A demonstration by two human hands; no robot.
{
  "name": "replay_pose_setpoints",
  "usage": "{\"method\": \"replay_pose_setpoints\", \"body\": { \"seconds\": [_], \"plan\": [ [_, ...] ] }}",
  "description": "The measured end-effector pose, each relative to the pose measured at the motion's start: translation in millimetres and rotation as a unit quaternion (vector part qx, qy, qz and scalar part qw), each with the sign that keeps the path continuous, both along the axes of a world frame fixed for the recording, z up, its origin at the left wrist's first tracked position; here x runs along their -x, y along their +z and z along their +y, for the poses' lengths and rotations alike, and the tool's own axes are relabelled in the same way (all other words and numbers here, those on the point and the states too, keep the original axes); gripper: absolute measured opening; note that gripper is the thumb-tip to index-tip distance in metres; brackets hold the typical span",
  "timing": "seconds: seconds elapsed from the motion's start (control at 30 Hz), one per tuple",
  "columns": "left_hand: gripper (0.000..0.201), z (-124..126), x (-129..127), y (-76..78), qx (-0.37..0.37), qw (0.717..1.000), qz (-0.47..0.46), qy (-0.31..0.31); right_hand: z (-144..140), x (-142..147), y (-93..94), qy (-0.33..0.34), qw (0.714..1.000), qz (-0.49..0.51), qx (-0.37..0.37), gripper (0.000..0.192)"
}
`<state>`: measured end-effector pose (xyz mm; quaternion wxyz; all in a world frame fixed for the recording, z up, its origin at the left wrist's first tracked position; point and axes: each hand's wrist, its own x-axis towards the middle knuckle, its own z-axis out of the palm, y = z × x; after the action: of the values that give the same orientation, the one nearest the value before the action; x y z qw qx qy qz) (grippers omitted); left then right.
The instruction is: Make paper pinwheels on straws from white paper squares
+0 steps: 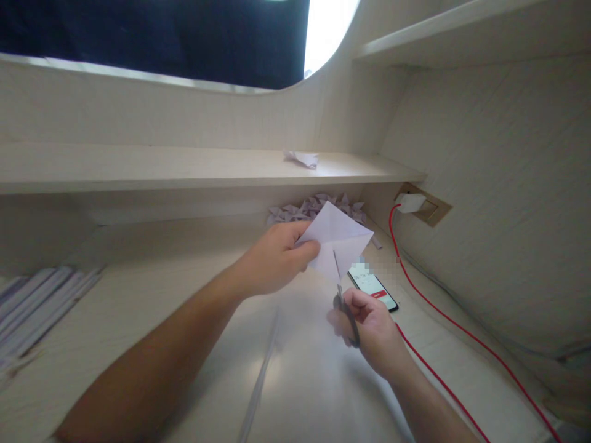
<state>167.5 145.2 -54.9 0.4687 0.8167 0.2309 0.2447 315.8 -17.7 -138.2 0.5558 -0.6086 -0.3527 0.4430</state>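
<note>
My left hand (286, 255) pinches the left corner of a square sheet of white paper (339, 231), thumb on top. Crease lines cross the paper, and a dark slit runs up from its lower corner toward the middle. Just below that corner, my right hand (369, 323) grips a pair of scissors (347, 314) by its dark handles. The blades point up at the paper; whether they touch it I cannot tell. Behind the paper, several folded white paper pieces (290, 213) lie heaped under the shelf.
A phone (373, 289) lies beside my right hand. A red cable (418, 295) runs from a white charger (410, 202) in the wall socket. Books or papers (41, 307) are stacked at left. One folded paper piece (302, 160) sits on the shelf (184, 166).
</note>
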Motion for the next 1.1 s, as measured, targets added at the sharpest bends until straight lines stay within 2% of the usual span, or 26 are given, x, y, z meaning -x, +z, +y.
{"method": "replay_pose_setpoints", "body": {
  "seconds": [0.17,0.3,0.4,0.47,0.5,0.57,0.67,0.77,0.87,0.97,1.03,1.1],
  "plan": [
    [0.019,5,4,6.9,-0.030,0.999,-0.018,0.019,1,2,6.7,0.036,0.999,-0.010,0.017,0.041],
    [0.016,17,16,18.1,-0.037,0.998,-0.041,0.033,0,-10,6.1,0.064,0.996,-0.048,0.038,0.041],
    [0.015,27,25,23.4,-0.052,0.995,-0.038,0.083,1,-26,3.0,0.021,0.994,-0.098,0.043,0.041],
    [0.015,29,25,22.5,-0.060,0.993,-0.019,0.100,1,-34,1.8,-0.061,0.992,-0.115,0.002,0.039],
    [0.016,28,24,20.5,-0.063,0.994,-0.001,0.089,1,-37,1.5,-0.103,0.987,-0.117,-0.028,0.038],
    [0.017,22,18,14.4,-0.069,0.996,0.054,0.029,1,-37,1.1,-0.150,0.978,-0.119,-0.083,0.034],
    [0.014,9,5,3.0,-0.077,0.984,0.133,-0.086,-1,-28,-0.5,-0.150,0.977,-0.107,-0.110,0.031],
    [0.013,4,-5,-6.2,-0.040,0.981,0.128,-0.139,-3,-18,-3.7,-0.149,0.980,-0.076,-0.111,0.028],
    [0.019,7,-13,-12.9,0.036,0.995,0.028,-0.092,-4,-14,-7.4,-0.173,0.976,-0.033,-0.126,0.028],
    [0.043,7,-21,-18.5,0.153,0.985,-0.053,-0.052,-2,-14,-10.7,-0.216,0.962,0.006,-0.169,0.032],
    [0.036,3,-26,-21.8,0.184,0.980,-0.014,-0.080,1,-14,-12.2,-0.254,0.948,0.007,-0.191,0.032],
    [0.028,-4,-29,-25.3,0.181,0.976,0.035,-0.113,2,-13,-12.8,-0.282,0.939,-0.001,-0.195,0.033]
  ]
}}
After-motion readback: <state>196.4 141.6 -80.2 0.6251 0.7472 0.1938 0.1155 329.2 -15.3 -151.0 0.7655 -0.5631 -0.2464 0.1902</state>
